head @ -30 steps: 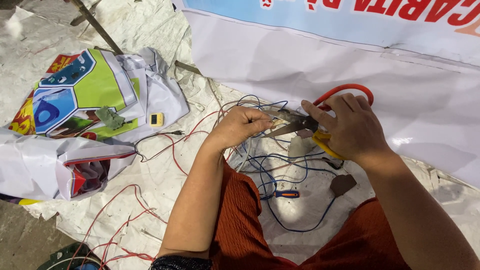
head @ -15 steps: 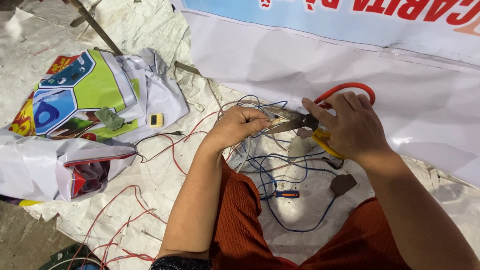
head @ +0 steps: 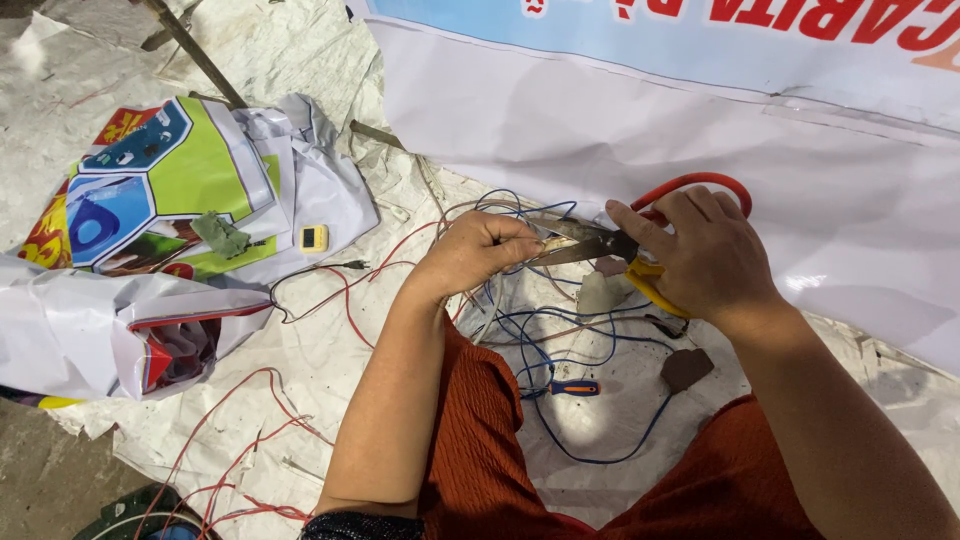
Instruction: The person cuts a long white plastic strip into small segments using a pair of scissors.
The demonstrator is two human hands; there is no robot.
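While both hands grip, left [head: 480, 250] wire, right [head: 700, 250] pliers [head: 590, 243], banner edge [head: 560, 190] crowds them.

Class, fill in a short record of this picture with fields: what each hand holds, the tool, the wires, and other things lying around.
Left hand: left hand pinches thin wire ends at the tool's tip
Right hand: right hand grips the pliers' handles
Tool: pliers, metal jaws, yellow grips, pointing toward the left hand
Wires: wires, red and blue, tangled on the white sheet
Nearby: screwdriver with orange and blue handle; red hose; small yellow device; colourful printed banner
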